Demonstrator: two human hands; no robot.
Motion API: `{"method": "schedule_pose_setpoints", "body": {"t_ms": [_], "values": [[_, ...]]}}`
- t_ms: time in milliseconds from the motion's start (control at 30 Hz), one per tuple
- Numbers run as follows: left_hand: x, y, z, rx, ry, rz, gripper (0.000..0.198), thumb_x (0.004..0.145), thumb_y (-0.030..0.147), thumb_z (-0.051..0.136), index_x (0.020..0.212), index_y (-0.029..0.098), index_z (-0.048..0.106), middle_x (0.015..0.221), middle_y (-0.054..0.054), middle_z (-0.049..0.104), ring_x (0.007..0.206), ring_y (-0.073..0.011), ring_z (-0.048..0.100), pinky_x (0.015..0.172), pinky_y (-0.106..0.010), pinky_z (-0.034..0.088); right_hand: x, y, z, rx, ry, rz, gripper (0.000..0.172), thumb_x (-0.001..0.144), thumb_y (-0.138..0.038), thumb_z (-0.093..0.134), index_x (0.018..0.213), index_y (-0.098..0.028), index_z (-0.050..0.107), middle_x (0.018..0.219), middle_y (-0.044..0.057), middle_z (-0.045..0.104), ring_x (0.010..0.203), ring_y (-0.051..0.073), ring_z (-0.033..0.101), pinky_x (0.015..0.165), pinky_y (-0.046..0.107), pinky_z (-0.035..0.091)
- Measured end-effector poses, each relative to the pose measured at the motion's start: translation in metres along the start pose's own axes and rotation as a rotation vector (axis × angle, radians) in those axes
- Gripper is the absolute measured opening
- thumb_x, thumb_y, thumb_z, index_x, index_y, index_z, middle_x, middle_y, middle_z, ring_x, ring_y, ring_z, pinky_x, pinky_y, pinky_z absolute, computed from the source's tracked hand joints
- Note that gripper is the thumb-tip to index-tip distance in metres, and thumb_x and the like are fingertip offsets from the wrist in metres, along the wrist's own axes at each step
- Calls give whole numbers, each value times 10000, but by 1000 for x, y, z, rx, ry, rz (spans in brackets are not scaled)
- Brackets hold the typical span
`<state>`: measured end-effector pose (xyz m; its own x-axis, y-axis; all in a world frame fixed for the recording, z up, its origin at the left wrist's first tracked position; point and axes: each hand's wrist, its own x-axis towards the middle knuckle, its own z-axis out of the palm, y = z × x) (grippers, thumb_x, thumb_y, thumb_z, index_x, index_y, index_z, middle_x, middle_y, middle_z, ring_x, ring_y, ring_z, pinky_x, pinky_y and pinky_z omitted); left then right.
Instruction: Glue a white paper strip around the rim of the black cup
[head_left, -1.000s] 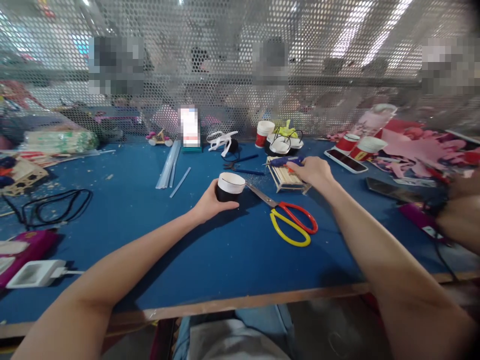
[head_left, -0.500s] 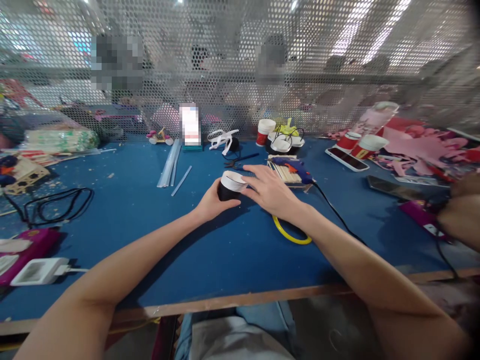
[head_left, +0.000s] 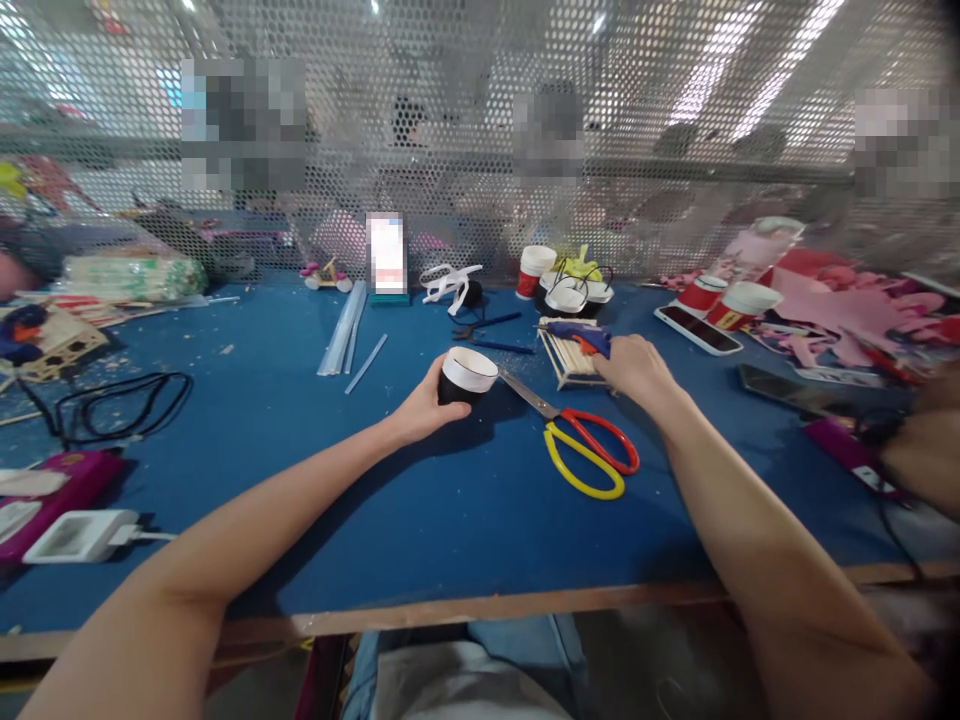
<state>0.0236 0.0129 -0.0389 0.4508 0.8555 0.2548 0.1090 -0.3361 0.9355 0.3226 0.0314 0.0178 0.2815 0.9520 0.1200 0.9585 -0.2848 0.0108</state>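
Note:
My left hand [head_left: 429, 405] is wrapped round a paper cup [head_left: 466, 378], black below with a white band at its rim, held upright just over the table. My right hand [head_left: 639, 368] is closed round the handle of a blue hot glue gun [head_left: 577, 334] with an orange trigger. The glue gun's nose lies over a small rack of wooden sticks [head_left: 574, 362]. Between my hands lie scissors [head_left: 553, 411] with one red and one yellow handle, their blade tips close to the cup.
Clear glue sticks [head_left: 343, 330] and a propped phone [head_left: 387, 255] stand beyond my left hand. Pliers [head_left: 480, 325], white-topped cups [head_left: 570, 292] and a red cup [head_left: 535, 270] lie farther back. At right are a white phone [head_left: 697, 328], pink scraps [head_left: 817, 310] and another person's blurred hand [head_left: 926, 440].
My right hand has left the cup's rim, moved right and taken hold of the glue gun's handle. The scissors now show fully. My left hand still holds the cup.

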Motion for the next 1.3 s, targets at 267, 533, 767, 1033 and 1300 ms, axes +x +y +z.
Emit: {"method": "schedule_pose_setpoints", "body": {"t_ms": [267,533,767,1033,1300], "values": [[12,-6,-6,139,88,31,848,565,300,744,1267,169,287,1285,-132,433,1199,-254,411,1038,-416,290,-4,-3,0,164,70,60,442,801,-310,436,1103,1,520,1037,259,578,981,336,558,797,387,420],[17,-9,-3,282,179,65,846,559,313,749,1250,188,277,1288,-130,402,1197,-261,402,1027,-427,297,-31,-8,-18,835,81,-69,305,721,-315,552,971,-140,561,863,79,639,780,205,597,661,289,457],[14,-16,1,277,194,52,856,562,297,756,1261,212,271,1290,-119,413,1184,-260,421,1002,-426,332,-86,-35,-36,928,-375,-302,142,798,-322,477,811,-181,464,628,-8,561,550,112,505,514,231,404],[15,-15,0,312,190,36,870,552,344,765,1260,204,280,1292,-122,413,1179,-271,425,991,-431,349,-77,-39,-16,820,-393,-226,199,811,-321,443,945,-175,428,604,-11,548,504,128,522,481,250,411],[15,-13,0,311,195,46,840,551,328,766,1240,203,301,1280,-120,426,1175,-270,432,995,-431,354,-76,-36,-8,779,-351,-219,264,829,-355,423,1031,-185,428,585,-6,554,494,148,551,465,258,434]]}}
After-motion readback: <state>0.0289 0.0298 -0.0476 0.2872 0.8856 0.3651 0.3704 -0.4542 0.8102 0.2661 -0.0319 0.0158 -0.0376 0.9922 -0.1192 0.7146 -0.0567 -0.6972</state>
